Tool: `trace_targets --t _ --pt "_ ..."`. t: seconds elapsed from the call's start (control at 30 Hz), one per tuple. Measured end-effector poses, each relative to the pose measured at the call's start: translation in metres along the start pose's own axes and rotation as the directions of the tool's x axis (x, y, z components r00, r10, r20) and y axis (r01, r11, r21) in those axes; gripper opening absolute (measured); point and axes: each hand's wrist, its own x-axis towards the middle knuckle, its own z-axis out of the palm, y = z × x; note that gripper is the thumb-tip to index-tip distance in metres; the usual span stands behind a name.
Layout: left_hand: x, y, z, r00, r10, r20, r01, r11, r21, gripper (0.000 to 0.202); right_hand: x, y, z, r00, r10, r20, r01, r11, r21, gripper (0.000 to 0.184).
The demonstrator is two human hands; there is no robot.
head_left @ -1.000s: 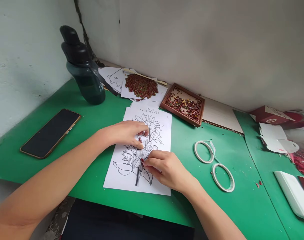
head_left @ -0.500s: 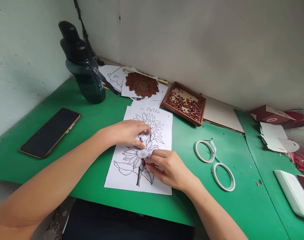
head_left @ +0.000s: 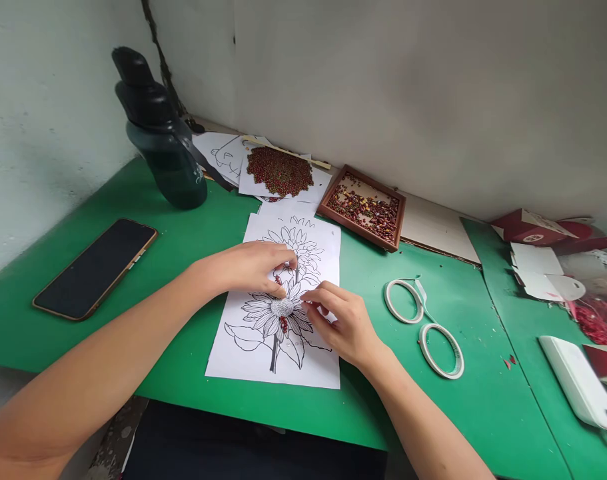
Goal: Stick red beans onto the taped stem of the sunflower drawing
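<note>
A white sheet with a black line drawing of sunflowers (head_left: 253, 363) lies on the green table. My left hand (head_left: 253, 265) rests on its upper part, thumb and fingers apart. Red beans (head_left: 278, 280) show in the gap between that thumb and the fingers. A short row of red beans (head_left: 284, 325) sits on a petal just below the lower flower's dotted centre (head_left: 282, 307). Right of this centre, my right hand (head_left: 340, 317) is closed, thumb and forefinger together over the petals. Whatever is between those fingertips is too small to make out.
A wooden tray (head_left: 398, 230) of mixed beans stands behind the sheet, beside a bean-covered picture (head_left: 280, 172). Two tape rolls (head_left: 442, 352) lie to the right, a phone (head_left: 96, 269) and dark bottle (head_left: 168, 160) to the left. At far right is a white device (head_left: 576, 380).
My right hand has moved up and slightly right, from below the flower's centre to its right side, uncovering the row of red beans. The left hand stays in place on the sheet.
</note>
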Motion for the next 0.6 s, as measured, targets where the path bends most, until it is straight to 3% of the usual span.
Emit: trace_targets --t 0.4,0.6 --pt "-0.0011 -0.0023 -0.0001 1.000 0.013 0.009 -0.013 1.000 -0.011 0.037 0.0016 0.0003 -0.0010 0.989 0.141 -0.033 -0.139 0.989 0.051 0.017" --pt "-0.0007 -0.0060 0.0009 1.000 0.000 0.013 0.000 0.999 -0.038 0.041 -0.0006 0.0031 -0.0002 0.984 0.169 -0.051 -0.167 0.985 0.029 0.008"
